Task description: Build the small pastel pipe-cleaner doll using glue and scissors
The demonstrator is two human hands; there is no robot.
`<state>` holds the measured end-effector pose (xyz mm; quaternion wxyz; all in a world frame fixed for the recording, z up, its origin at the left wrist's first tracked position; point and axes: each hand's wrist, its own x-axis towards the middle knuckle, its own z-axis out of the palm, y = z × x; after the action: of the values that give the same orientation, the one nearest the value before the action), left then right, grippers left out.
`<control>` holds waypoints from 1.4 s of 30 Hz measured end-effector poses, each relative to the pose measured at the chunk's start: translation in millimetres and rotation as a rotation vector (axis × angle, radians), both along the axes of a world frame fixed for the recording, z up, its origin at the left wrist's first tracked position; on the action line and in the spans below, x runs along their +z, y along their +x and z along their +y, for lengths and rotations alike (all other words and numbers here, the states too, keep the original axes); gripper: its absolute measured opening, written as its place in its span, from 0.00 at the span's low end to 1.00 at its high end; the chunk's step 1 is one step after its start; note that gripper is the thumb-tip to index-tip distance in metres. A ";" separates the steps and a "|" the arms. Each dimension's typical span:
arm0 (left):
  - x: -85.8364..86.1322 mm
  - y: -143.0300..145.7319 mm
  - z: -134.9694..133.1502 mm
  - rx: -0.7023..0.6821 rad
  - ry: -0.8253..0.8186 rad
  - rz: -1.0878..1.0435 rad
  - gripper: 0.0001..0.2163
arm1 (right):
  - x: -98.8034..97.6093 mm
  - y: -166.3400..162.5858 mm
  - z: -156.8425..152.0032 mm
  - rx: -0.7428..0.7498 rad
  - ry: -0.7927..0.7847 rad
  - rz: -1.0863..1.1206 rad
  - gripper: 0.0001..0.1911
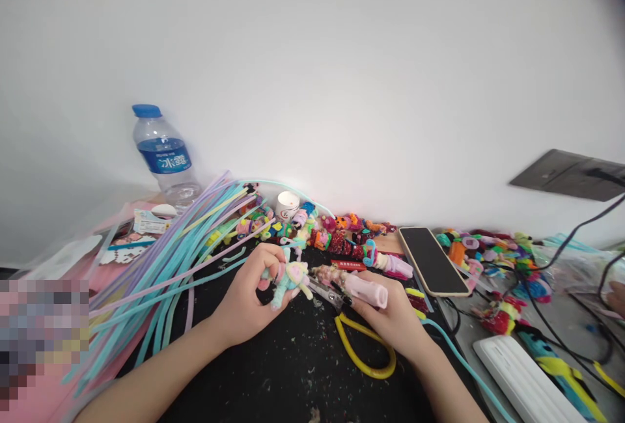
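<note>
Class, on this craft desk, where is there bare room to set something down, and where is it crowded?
Bare: the black mat between the forearms, bordered by the pipe cleaners, the yellow loop, the left hand gripping a pastel figure and the right hand gripping a pink tool. Crowded: small figures along the wall, cables beside the phone.

Left hand (244, 306): gripping a pastel pipe-cleaner figure (290, 278) above the black mat (273, 371)
Right hand (395, 322): clasping a pink-handled tool (368, 293), its metal tip pointing at the figure from three o'clock, close by
Yellow cord loop (359, 364): lying at the right hand's seven o'clock
Pipe-cleaner bundle (170, 260): fanning out at the hands' nine o'clock
Water bottle (163, 156): standing at ten o'clock
Phone (432, 260): lying at two o'clock
</note>
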<state>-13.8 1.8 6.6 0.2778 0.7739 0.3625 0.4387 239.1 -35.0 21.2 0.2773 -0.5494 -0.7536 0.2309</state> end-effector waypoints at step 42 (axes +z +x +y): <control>7.5 11.6 -13.9 -0.379 -0.261 0.067 0.13 | -5.8 -47.3 -16.9 0.140 0.295 -0.013 0.08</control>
<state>-2.2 -12.1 14.1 0.4406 0.8000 0.2733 0.3020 191.7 -52.0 15.4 0.3333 -0.4503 -0.8176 0.1330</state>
